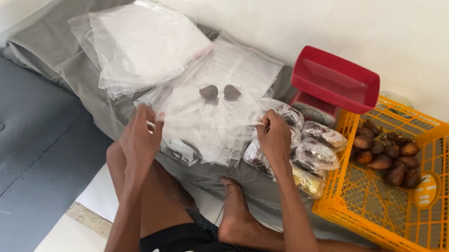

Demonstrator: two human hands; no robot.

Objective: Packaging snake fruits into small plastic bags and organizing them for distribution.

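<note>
On grey cushion | clear plastic bag (211, 115), two brown fruits inside | both hands gripping

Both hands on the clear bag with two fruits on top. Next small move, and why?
Probably part the bag's near edge. The left hand and right hand pinch opposite sides of the clear bag, which lies flat with two brown fruits on it, more waiting in the yellow crate.
</note>
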